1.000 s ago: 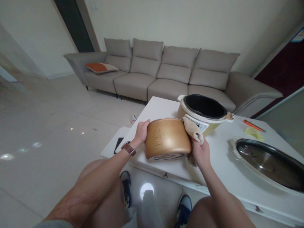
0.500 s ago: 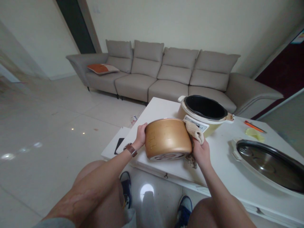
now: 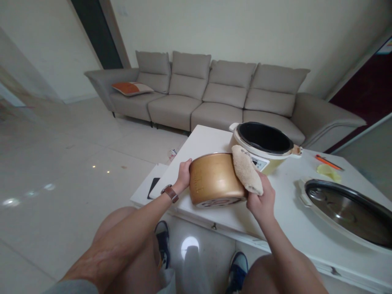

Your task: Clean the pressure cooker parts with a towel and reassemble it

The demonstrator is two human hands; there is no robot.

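A gold-coloured inner pot (image 3: 214, 179) is held just above the near edge of a white table (image 3: 290, 216), tipped so its base faces me. My left hand (image 3: 183, 175), with a brown-strapped watch on the wrist, grips the pot's left side. My right hand (image 3: 261, 200) is closed on a beige cloth (image 3: 245, 169) pressed against the pot's right side. Behind the pot stands the cream rice cooker body (image 3: 263, 147), open, with a dark cavity.
The cooker's lid (image 3: 349, 210) lies on the table at the right. A yellow scrap and an orange tool (image 3: 327, 162) sit at the table's far right. A grey sofa (image 3: 214, 94) stands behind. A dark phone (image 3: 153, 187) lies on a low white surface. My knees and shoes are below.
The cloth has slid up the pot's right side and now lies spread over it. The pot has turned slightly in my left hand.
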